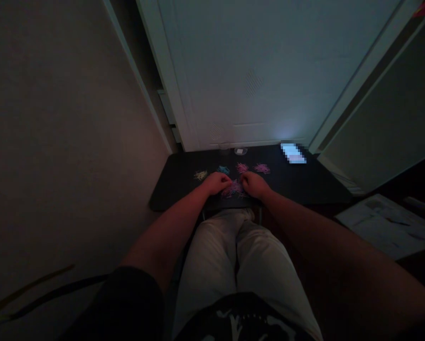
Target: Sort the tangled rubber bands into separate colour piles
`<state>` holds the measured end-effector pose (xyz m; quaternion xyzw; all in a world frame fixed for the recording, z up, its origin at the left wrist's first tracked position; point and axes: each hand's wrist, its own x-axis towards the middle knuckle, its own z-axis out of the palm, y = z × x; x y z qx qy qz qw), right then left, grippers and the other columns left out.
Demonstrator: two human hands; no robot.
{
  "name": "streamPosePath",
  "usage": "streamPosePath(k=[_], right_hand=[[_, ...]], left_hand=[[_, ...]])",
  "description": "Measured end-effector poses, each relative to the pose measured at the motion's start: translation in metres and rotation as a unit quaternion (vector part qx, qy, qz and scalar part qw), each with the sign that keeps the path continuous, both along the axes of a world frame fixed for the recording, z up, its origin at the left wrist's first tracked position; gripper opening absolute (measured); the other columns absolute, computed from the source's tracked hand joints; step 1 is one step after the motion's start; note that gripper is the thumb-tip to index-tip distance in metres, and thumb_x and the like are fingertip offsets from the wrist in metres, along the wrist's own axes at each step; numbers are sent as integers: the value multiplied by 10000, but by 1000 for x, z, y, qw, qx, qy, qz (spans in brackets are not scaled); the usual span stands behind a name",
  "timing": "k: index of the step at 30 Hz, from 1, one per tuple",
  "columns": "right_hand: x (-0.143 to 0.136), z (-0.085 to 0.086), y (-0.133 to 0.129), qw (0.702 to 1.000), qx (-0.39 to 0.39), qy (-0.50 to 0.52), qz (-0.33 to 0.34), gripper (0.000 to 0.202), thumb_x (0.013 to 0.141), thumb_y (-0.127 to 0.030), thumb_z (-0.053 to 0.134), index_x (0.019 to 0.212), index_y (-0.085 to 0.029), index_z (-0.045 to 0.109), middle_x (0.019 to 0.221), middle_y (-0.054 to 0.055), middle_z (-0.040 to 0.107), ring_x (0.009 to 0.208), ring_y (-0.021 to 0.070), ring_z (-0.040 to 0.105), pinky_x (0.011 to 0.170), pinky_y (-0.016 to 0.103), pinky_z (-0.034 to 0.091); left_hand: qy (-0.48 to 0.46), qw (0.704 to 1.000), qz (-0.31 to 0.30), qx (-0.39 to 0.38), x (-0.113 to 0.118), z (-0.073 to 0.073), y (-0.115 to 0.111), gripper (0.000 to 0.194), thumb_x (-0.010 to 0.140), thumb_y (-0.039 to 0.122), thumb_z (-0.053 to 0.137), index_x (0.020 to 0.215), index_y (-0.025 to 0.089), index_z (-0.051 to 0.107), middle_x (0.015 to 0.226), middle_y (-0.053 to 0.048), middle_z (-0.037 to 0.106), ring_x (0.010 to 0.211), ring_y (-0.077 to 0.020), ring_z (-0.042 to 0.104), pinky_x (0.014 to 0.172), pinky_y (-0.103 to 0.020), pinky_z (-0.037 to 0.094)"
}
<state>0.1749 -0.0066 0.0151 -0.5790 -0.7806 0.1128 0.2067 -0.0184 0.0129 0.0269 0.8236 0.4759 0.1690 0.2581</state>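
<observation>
A mixed pile of thin pink, purple and blue pieces [234,189] lies near the front edge of the dark table [176,189]. My left hand [217,183] is at the pile's left side, fingers bent together; what they hold is too small to make out. At its right side my right hand [253,183] has its fingers curled closed, their contents hidden. Behind the hands lie a pale yellow heap [200,175], a blue heap [223,169], a pink heap [241,167] and a pinkish-purple heap [262,168].
A small clear round dish [240,151] with something white in it stands at the back edge, beside a faint clear container [224,150]. A lit, blurred-out screen [293,153] lies at the back right. A white panel [255,71] rises behind the table.
</observation>
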Motion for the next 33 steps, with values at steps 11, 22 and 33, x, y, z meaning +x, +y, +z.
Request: streamPosePath(k=[11, 22, 33], right_hand=[[-5, -2, 27, 954, -64, 287, 56, 225, 748, -260, 542, 749, -131, 727, 666, 27, 668, 625, 142, 567, 644, 262, 442], [-3, -18, 16, 914, -89, 394, 27, 259, 656, -364, 663, 759, -136, 729, 681, 43, 689, 605, 138, 571, 599, 254, 435], [-8, -19, 15, 918, -94, 384, 18, 246, 674, -368, 631, 730, -140, 705, 686, 49, 679, 610, 142, 563, 579, 250, 425]], left_hand=[[-188, 981, 43, -2, 12, -16, 14, 277, 792, 364, 581, 865, 126, 702, 783, -44, 704, 690, -136, 613, 640, -237, 465], [-272, 954, 123, -2, 21, -29, 2, 179, 760, 303, 617, 801, 132, 651, 769, -36, 686, 684, -129, 619, 637, -233, 475], [-253, 963, 91, -10, 18, -27, -4, 204, 776, 321, 584, 794, 145, 684, 720, -24, 682, 643, -128, 601, 598, -223, 457]])
